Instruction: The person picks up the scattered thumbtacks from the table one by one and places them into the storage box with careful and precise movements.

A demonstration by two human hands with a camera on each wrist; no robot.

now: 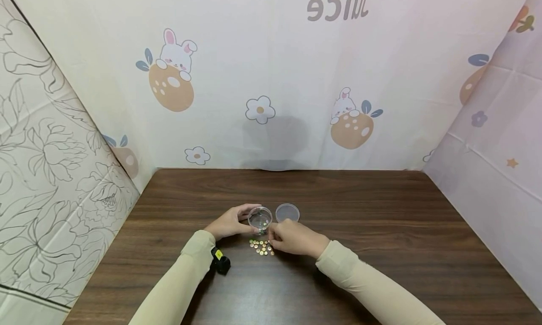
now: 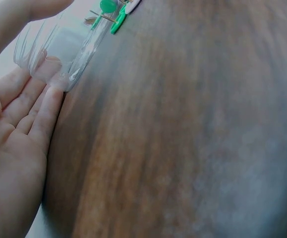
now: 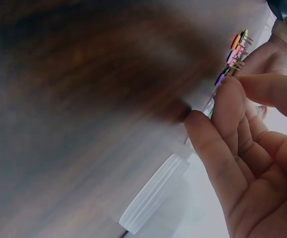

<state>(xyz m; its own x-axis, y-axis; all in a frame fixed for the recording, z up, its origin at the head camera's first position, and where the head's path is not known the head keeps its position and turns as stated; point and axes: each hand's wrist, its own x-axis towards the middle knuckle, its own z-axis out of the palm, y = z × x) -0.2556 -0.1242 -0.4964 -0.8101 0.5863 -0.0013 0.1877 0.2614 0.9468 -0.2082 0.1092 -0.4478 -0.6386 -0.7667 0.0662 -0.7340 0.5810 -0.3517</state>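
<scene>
My left hand (image 1: 230, 222) holds a small clear plastic jar (image 1: 259, 217) upright on the table, the thumb on its near side and fingers behind. In the left wrist view the fingers lie along the jar wall (image 2: 59, 47). A few thumbtacks show low down in it. Just in front of the jar, several colored thumbtacks (image 1: 263, 252) lie with their pins up. At their right edge is my right hand (image 1: 296, 236), thumb and index finger pinched together. The right wrist view has those fingertips at a purple thumbtack (image 3: 219, 79), partly hidden by the fingers.
A round clear lid (image 1: 287, 212) lies behind the right hand, right of the jar. The left wrist wears a black device with a yellow mark (image 1: 219, 255). Dark wood tabletop (image 1: 360, 212) spreads around, with printed curtains (image 1: 220, 80) behind and at both sides.
</scene>
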